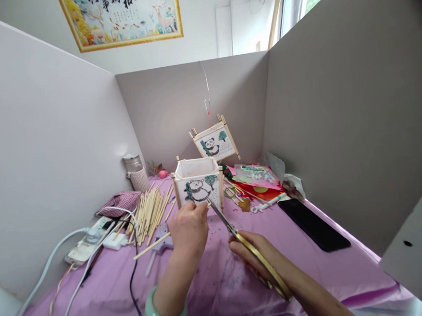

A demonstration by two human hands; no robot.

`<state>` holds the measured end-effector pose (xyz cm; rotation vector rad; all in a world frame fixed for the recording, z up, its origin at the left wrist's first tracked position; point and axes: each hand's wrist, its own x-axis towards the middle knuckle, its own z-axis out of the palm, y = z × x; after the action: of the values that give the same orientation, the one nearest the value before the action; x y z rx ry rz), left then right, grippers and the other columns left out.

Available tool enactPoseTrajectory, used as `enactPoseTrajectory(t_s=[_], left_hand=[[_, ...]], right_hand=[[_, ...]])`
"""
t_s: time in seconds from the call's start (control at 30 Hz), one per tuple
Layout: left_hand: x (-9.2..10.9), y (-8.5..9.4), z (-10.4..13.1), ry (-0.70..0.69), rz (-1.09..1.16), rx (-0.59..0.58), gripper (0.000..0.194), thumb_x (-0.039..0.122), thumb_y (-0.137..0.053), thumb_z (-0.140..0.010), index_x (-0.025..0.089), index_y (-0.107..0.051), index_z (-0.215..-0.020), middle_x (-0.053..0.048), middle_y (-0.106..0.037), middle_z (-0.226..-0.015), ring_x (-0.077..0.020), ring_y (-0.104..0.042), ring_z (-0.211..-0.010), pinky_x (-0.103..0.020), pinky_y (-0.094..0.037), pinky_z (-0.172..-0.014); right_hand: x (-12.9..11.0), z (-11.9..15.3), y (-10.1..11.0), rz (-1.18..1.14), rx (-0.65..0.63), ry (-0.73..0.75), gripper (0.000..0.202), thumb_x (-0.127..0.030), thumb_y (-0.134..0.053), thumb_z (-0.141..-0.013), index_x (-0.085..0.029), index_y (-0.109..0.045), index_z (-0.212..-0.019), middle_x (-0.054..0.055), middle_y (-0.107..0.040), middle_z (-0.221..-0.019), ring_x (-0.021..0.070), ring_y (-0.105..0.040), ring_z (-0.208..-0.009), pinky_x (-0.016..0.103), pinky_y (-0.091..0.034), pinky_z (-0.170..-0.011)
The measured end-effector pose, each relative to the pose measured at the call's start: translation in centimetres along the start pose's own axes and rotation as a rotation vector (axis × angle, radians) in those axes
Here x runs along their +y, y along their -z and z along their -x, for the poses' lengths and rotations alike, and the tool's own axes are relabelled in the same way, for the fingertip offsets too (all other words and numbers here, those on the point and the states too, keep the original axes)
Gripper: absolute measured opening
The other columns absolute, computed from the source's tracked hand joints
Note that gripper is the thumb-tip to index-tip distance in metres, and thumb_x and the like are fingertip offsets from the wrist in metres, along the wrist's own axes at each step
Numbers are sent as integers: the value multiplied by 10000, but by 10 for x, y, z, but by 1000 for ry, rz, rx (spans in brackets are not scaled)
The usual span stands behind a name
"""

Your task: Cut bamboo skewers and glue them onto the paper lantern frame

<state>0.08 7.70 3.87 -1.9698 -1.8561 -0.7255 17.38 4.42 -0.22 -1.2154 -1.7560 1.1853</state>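
Note:
My left hand [190, 228], with a green bangle on its wrist, pinches a thin wooden stick [148, 247] that sticks out to the lower left. Gold-handled scissors [264, 260] are in my right hand [256, 256], their blades pointing up and left beside the stick's tip near my left fingertips. Just behind both hands stands a white paper lantern [197, 168] framed in sticks, a panda and a tree drawn on its front. A second panda lantern [217, 143] hangs tilted from a wire hook at the back.
Left: many loose sticks [151, 210], a lilac glue gun [162, 239], a power strip [89, 243] with cables, a checked pouch [120, 203] and a bottle [136, 173]. Right: a black phone [313, 224], a marker, and red and pink packets [259, 178]. Grey panels surround the purple cloth [219, 282].

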Motion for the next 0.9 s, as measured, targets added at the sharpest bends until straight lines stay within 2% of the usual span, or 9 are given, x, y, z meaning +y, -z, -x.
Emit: enactPoseTrajectory(t_s=[0.3, 0.43, 0.7, 0.9], left_hand=[[-3, -4, -1, -39, -6, 36, 181, 345, -544, -894, 340, -718, -946, 9, -628, -758, -162, -588, -686, -291, -226, -536], [-7, -3, -3, -49, 103, 28, 195, 368, -540, -897, 326, -730, -904, 13, -645, -765, -157, -605, -701, -280, -274, -556], [-13, -4, -11, -20, 360, -32, 176, 311, -579, -877, 264, -747, -902, -4, -679, -785, -143, -624, -751, -231, -382, -658], [-10, -5, -13, -5, 371, -30, 178, 297, -585, -867, 240, -754, -878, -20, -690, -777, -156, -629, -746, -241, -399, -670]], right_hand=[[1, 1, 0, -20, 17, 7, 327, -475, -569, -843, -183, -476, -730, -42, -433, -626, 94, -405, -544, 199, -317, -461], [-1, 4, 2, -60, -7, -25, 330, -478, -557, -856, -191, -460, -726, -53, -427, -592, 83, -394, -500, 198, -302, -442], [0, 6, 5, -112, -57, -48, 342, -495, -536, -873, -192, -456, -735, -77, -408, -531, 60, -353, -413, 193, -270, -401], [-6, 9, 5, -147, -39, -52, 345, -486, -542, -871, -200, -426, -715, -87, -391, -496, 57, -339, -382, 190, -256, -380]])
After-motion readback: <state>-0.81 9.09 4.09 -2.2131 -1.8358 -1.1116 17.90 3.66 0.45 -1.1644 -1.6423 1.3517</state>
